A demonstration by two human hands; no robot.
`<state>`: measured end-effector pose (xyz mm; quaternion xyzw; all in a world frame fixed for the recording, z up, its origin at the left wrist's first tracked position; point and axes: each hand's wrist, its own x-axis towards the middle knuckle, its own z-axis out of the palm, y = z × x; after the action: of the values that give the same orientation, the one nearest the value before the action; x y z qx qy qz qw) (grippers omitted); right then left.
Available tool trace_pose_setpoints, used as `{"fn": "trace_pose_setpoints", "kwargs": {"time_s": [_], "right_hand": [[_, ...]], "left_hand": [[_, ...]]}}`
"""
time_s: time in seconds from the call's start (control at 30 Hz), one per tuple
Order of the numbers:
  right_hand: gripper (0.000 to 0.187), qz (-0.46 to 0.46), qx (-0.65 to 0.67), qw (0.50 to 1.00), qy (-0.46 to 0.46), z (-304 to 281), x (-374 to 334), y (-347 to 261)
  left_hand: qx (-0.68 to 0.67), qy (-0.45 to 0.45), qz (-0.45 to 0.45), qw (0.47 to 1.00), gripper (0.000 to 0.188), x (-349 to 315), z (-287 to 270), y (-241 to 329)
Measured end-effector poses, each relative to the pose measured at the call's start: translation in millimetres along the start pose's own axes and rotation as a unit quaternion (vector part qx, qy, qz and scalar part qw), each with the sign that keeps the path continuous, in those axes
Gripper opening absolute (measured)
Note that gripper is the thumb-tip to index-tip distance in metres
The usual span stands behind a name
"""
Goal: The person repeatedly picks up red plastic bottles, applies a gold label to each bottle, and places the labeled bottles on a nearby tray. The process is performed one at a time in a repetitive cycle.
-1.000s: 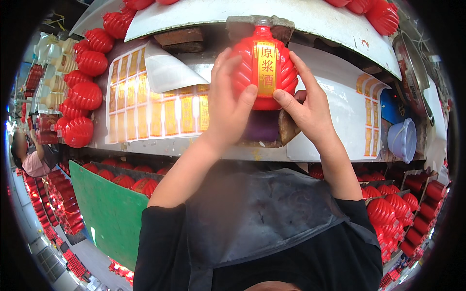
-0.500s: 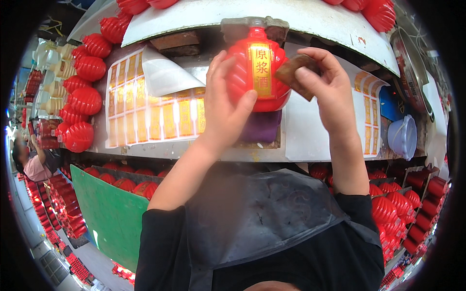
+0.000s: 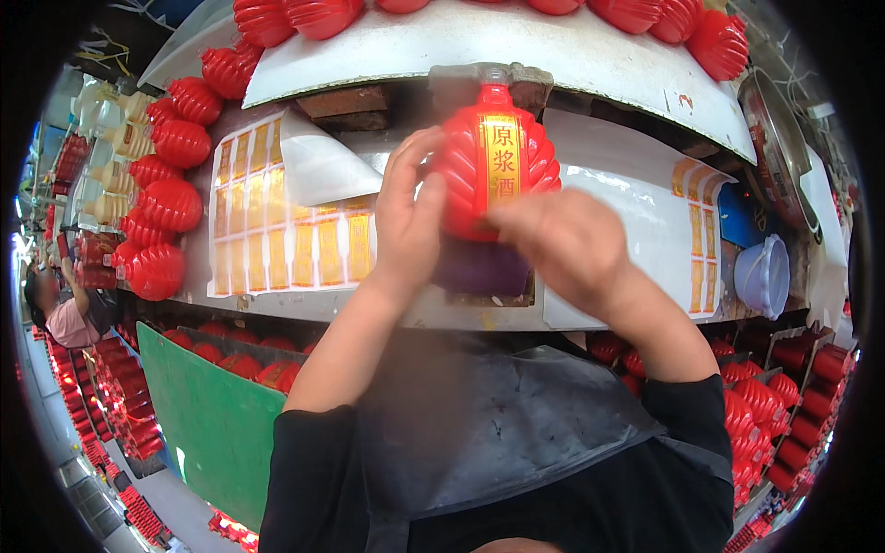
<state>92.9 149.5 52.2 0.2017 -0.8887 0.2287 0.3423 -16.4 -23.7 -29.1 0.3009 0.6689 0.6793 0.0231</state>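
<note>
Showing at the far left: a person (image 3: 69,318) in pink.
Red bottles (image 3: 175,205): a curving row of ribbed ones along the left end of the bench (image 3: 415,315).
Label sheet (image 3: 289,235): gold strips on white, upper corner curled over.
Left hand (image 3: 410,217): fingers and thumb loosely apart, cupped against the left side of the labelled bottle (image 3: 463,170).
Labelled bottle: mid-bench, red, neck pointing away toward a grey block (image 3: 532,89), base end over a purple pad (image 3: 479,269).
Right hand (image 3: 567,241): blurred, fingers bent in at the lower end of the gold label (image 3: 501,158); I cannot tell whether it holds anything.
Second sheet (image 3: 636,217): white, gold strips at right.
Bucket (image 3: 762,278): pale blue, at the right.
</note>
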Motion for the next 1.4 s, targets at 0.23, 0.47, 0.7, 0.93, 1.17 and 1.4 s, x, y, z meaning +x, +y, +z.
{"fn": "trace_pose_setpoints", "kwargs": {"time_s": [0.23, 0.47, 0.7, 0.93, 1.17, 1.4], "right_hand": [[0.023, 0.127, 0.026, 0.992, -0.002, -3.4, 38.2, 56.0], [0.028, 0.139, -0.052, 0.988, -0.045, 8.8, 61.0, 93.1], [0.029, 0.248, 0.119, 0.961, -0.023, -4.1, 53.2, 92.1], [0.031, 0.083, -0.031, 0.996, -0.030, -17.8, 45.8, 58.9], [0.035, 0.034, -0.043, 0.998, -0.017, -29.1, 43.3, 43.0], [0.033, 0.153, 0.056, 0.987, -0.009, -28.5, 30.3, 47.8]], "left_hand": [[-0.034, -0.027, -0.062, 0.997, 0.034, 16.2, -9.4, 2.6], [0.030, -0.050, -0.055, 0.997, 0.062, 38.9, 6.5, 12.5], [0.006, -0.179, -0.184, 0.966, 0.087, 83.6, 5.2, 20.2], [-0.003, -0.169, -0.118, 0.979, 0.095, 64.8, 7.6, 39.4], [-0.003, -0.160, -0.110, 0.981, 0.092, 54.5, 12.4, 57.4], [0.003, -0.194, -0.126, 0.973, 0.071, 63.2, 9.7, 57.9]]}}
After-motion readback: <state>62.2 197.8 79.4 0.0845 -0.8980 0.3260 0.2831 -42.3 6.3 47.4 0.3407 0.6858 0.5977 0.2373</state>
